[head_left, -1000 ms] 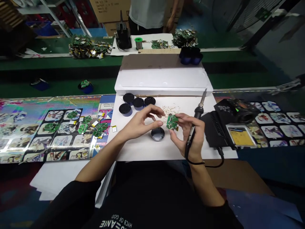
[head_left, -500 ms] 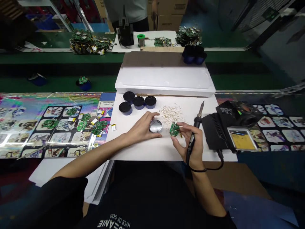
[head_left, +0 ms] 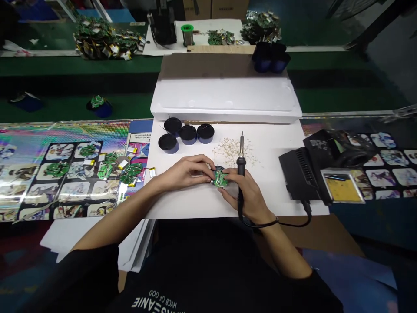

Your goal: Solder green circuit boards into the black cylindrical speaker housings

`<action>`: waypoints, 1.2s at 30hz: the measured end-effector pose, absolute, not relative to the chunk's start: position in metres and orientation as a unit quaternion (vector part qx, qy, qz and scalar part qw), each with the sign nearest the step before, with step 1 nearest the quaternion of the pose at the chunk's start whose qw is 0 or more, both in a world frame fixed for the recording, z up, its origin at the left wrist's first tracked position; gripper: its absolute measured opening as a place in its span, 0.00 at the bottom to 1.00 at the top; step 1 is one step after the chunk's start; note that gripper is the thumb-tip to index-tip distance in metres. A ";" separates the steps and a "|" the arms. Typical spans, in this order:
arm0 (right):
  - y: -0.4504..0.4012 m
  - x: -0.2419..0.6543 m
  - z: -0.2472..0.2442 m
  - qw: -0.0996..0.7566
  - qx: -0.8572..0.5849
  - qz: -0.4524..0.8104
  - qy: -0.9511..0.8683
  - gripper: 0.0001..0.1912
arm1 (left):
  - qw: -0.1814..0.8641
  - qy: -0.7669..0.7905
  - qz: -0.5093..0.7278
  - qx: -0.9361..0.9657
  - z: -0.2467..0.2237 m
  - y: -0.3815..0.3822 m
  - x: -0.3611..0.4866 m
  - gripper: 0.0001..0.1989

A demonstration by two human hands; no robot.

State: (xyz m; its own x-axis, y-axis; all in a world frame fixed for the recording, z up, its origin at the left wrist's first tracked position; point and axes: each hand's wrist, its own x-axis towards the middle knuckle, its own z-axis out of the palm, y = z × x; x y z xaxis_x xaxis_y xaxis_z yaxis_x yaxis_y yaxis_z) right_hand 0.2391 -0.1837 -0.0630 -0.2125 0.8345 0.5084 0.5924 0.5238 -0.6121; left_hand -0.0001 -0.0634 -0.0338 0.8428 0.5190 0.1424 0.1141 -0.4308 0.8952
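A green circuit board lies tilted over a round metal cup, whose dark rim shows just behind it; the board covers most of the cup. My left hand is closed at the left side of the two, its fingertips pinched at the cup's edge beside the board. With thumb and forefinger, my right hand grips the board from the right. That same hand also carries a soldering iron, tip pointing away from me, its cord running back past the wrist.
Several dark blue cups stand behind my left hand. Small pale scraps litter the white board. At right sit a black soldering station and a yellow sponge tray. Loose circuit boards lie left; a white foam block stands behind.
My right hand has moved left, bringing the circuit board onto the metal cup, and the soldering iron has swung more upright. My left hand's fingers have closed in. The view has shifted slightly.
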 end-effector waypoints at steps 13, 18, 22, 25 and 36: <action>-0.174 0.241 -0.054 0.394 -0.441 0.122 -0.797 0.23 | 0.558 0.308 0.263 0.724 -0.042 -0.080 0.018 0.13; -0.178 0.237 -0.056 0.401 -0.480 0.119 -0.771 0.22 | 0.606 0.322 0.255 0.681 -0.041 -0.083 0.022 0.16; -0.179 0.236 -0.051 0.437 -0.484 0.196 -0.733 0.23 | 0.605 0.328 0.265 0.675 -0.041 -0.085 0.024 0.17; -0.176 0.230 -0.048 0.510 -0.487 0.234 -0.670 0.19 | 0.592 0.322 0.273 0.687 -0.041 -0.086 0.024 0.16; -0.163 0.211 -0.047 0.586 -0.494 0.316 -0.559 0.14 | 0.566 0.309 0.292 0.706 -0.039 -0.085 0.023 0.11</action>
State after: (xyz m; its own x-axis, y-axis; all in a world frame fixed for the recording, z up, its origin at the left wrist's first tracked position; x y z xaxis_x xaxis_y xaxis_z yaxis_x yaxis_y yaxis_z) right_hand 0.2109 -0.1629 -0.0466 0.1753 0.9229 0.3429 0.1825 0.3118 -0.9324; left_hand 0.0233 -0.0847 -0.0394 0.6381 0.7674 0.0629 0.1048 -0.1675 0.9803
